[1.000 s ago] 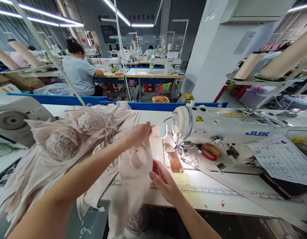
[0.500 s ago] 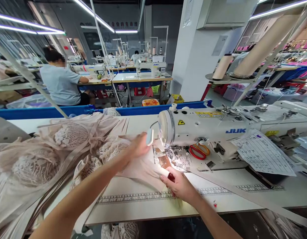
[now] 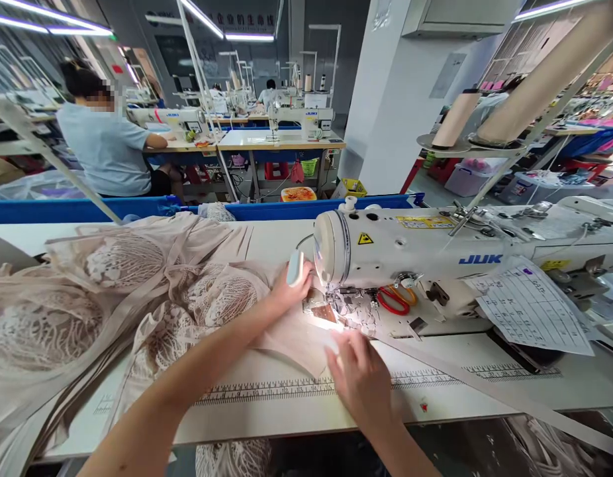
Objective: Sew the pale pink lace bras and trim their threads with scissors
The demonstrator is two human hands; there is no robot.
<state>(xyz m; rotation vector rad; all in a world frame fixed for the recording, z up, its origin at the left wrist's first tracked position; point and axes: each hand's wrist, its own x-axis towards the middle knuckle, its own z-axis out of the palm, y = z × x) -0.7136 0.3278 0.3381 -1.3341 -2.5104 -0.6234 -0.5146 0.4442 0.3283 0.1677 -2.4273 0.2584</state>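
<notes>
My left hand lies over the beige bra fabric, just left of the sewing machine's needle. A white lamp-like piece hides part of its fingers. My right hand is curled at the fabric's near right edge, below the lit needle area. Its thumb and fingertips are smeared, and what lies between them cannot be made out. A beige strip runs from the lower right towards the needle area, passing behind the right hand. The white sewing machine stands over the fabric's right side.
Lace-cupped bras are heaped on the left of the table. Red-handled scissors lie under the machine arm. A written paper sheet hangs at the right. A printed ruler crosses the table front. Another person sits beyond the blue edge.
The right hand has turned more upright, its fingers now blurred at the fabric edge it pinched before. My left hand has shifted slightly towards the needle. The camera view has tilted a little.
</notes>
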